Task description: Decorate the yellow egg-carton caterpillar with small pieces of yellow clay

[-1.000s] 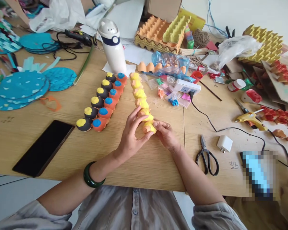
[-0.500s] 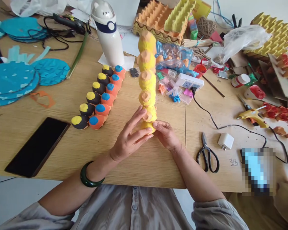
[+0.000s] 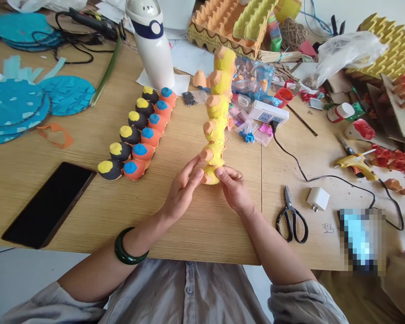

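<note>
In front of me a yellow egg-carton strip [image 3: 218,108] with bare orange tips stands up from my two hands, its top leaning slightly right. My left hand [image 3: 182,186] grips the strip's lower left edge, thumb in front and fingers behind. On the other side my right hand [image 3: 236,189] pinches the bottom cup between thumb and fingers. To the left lie two painted carton strips side by side: a black one with yellow tops [image 3: 128,134] and an orange one with blue tops [image 3: 148,134].
A black phone [image 3: 49,204] lies left, scissors [image 3: 292,216] and a white charger [image 3: 317,199] right. Farther back are a white bottle [image 3: 153,54], stacked egg trays [image 3: 219,27] and a power strip [image 3: 268,112]. A yellow glue gun [image 3: 356,164] rests at right; blue discs [image 3: 13,105] lie far left.
The yellow strip has turned, its tips now pointing left and its top shifted right. My left hand's fingers have gone from lying across its front to holding its left edge.
</note>
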Available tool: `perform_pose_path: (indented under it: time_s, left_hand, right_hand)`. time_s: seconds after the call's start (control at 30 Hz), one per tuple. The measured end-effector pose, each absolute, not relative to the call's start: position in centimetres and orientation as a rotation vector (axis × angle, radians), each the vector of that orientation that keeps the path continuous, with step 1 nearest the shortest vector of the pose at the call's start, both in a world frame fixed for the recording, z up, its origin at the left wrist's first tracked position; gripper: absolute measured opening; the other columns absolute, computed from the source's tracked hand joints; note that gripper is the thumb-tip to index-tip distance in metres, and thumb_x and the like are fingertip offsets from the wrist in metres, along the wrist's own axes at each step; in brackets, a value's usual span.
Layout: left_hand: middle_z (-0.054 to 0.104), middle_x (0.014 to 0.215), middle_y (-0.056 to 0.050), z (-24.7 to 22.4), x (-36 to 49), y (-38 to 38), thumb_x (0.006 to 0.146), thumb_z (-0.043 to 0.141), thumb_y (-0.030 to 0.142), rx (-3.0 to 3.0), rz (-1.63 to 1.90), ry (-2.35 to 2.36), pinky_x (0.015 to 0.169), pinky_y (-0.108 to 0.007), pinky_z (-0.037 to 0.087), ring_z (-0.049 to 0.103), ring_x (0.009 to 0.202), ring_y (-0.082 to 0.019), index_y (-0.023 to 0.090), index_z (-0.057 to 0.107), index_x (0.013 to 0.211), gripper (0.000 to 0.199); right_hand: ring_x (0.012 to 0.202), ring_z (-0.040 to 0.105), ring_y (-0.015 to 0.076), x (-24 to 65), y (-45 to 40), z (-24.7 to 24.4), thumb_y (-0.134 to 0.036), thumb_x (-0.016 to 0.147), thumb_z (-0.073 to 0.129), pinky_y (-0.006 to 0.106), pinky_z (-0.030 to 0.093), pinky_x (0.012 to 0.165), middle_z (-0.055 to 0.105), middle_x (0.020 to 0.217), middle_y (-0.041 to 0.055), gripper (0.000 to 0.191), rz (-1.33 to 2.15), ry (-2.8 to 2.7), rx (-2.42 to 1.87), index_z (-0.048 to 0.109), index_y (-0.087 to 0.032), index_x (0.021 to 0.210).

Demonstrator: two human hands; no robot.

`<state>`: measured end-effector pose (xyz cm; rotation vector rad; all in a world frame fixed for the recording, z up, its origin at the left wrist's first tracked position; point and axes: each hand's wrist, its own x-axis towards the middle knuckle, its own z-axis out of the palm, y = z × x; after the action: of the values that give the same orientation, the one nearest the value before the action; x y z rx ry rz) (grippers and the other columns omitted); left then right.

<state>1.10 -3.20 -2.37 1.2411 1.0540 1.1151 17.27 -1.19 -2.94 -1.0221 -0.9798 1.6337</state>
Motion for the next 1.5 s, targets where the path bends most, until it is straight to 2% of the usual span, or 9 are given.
perform_pose_path:
  time_s: [0.1, 0.2, 0.37, 0.57, 0.73, 0.97, 1.2, 1.33, 1.5]
  left_hand:
    - [0.064, 0.149, -0.013, -1.7, 1.4, -3.0, 0.102, 0.056, 0.052, 1.136, 1.061, 0.995, 0.111, -0.039, 0.055, 0.06, 0.139, -0.031, 0.019, 0.063, 0.142, 0.052]
    - [0.07, 0.141, -0.011, -1.0, 1.4, -2.9, 0.098, 0.063, 0.053, 1.132, 1.058, 1.003, 0.112, -0.04, 0.054, 0.065, 0.132, -0.03, 0.019, 0.068, 0.135, 0.05]
    - [0.073, 0.134, -0.013, -0.8, 1.0, -2.8, 0.096, 0.068, 0.046, 1.303, 1.06, 1.03, 0.109, -0.038, 0.056, 0.069, 0.126, -0.03, 0.015, 0.068, 0.131, 0.047]
    - [0.064, 0.149, -0.015, -2.1, 0.9, -3.1, 0.098, 0.066, 0.04, 1.338, 1.08, 0.985, 0.115, -0.04, 0.053, 0.061, 0.138, -0.03, 0.019, 0.06, 0.142, 0.05]
    - [0.063, 0.149, -0.017, -1.9, 0.9, -3.4, 0.096, 0.07, 0.036, 1.278, 1.098, 0.922, 0.111, -0.038, 0.057, 0.065, 0.134, -0.029, 0.017, 0.053, 0.148, 0.059]
    - [0.072, 0.135, -0.016, -1.8, 0.9, -3.5, 0.093, 0.074, 0.032, 1.33, 1.128, 1.049, 0.101, -0.033, 0.061, 0.072, 0.119, -0.026, 0.012, 0.062, 0.137, 0.05]
    - [0.07, 0.14, -0.016, -1.5, 1.0, -3.4, 0.097, 0.069, 0.033, 1.168, 1.135, 0.951, 0.105, -0.032, 0.059, 0.069, 0.128, -0.028, 0.012, 0.062, 0.137, 0.046]
    - [0.07, 0.14, -0.015, -1.4, 1.0, -3.3, 0.094, 0.074, 0.033, 1.043, 1.157, 0.9, 0.109, -0.035, 0.056, 0.068, 0.129, -0.029, 0.013, 0.062, 0.138, 0.05]
    - [0.072, 0.137, -0.012, -1.8, 0.8, -3.2, 0.092, 0.077, 0.035, 0.963, 1.157, 0.895, 0.11, -0.037, 0.054, 0.067, 0.13, -0.029, 0.016, 0.067, 0.132, 0.046]
  right_hand:
    - [0.095, 0.06, 0.0233, 17.0, -1.5, -2.6, -0.054, 0.086, 0.078, 0.039, 0.052, 0.095, 0.068, 0.087, 0.0029, 0.031, 1.566, -1.054, -1.046, 0.076, -0.026, 0.073]
    - [0.093, 0.06, 0.0217, 16.7, -1.7, -2.4, -0.051, 0.087, 0.077, 0.038, 0.049, 0.095, 0.067, 0.085, 0.0017, 0.03, 1.499, -1.114, -1.075, 0.077, -0.025, 0.073]
    - [0.095, 0.061, 0.0219, 16.4, -1.9, -2.9, -0.052, 0.088, 0.077, 0.04, 0.05, 0.099, 0.069, 0.085, 0.0016, 0.03, 1.524, -1.077, -1.083, 0.078, -0.026, 0.073]
    - [0.101, 0.062, 0.0248, 16.3, -1.9, -3.3, -0.051, 0.087, 0.078, 0.046, 0.052, 0.105, 0.071, 0.087, 0.0028, 0.027, 1.579, -1.031, -1.064, 0.077, -0.028, 0.074]
    - [0.094, 0.063, 0.0238, 16.3, -1.8, -3.0, -0.054, 0.086, 0.078, 0.045, 0.054, 0.102, 0.072, 0.084, 0.0033, 0.032, 1.635, -0.983, -1.044, 0.074, -0.026, 0.071]
    - [0.081, 0.065, 0.0186, 16.4, -1.6, -3.2, -0.055, 0.084, 0.08, 0.038, 0.056, 0.093, 0.071, 0.076, -0.0002, 0.033, 1.699, -0.939, -0.984, 0.076, -0.025, 0.072]
    - [0.09, 0.067, 0.0194, 16.3, -1.6, -3.4, -0.056, 0.081, 0.082, 0.037, 0.054, 0.098, 0.075, 0.087, 0.001, 0.034, 1.676, -0.958, -0.989, 0.077, -0.024, 0.073]
    - [0.095, 0.067, 0.021, 16.3, -1.7, -3.4, -0.055, 0.082, 0.082, 0.039, 0.054, 0.101, 0.076, 0.091, 0.0014, 0.031, 1.685, -0.97, -0.979, 0.08, -0.025, 0.077]
    - [0.09, 0.065, 0.0194, 16.6, -1.6, -3.4, -0.051, 0.087, 0.079, 0.035, 0.054, 0.091, 0.075, 0.089, 0.0006, 0.028, 1.674, -1.031, -0.978, 0.08, -0.026, 0.076]
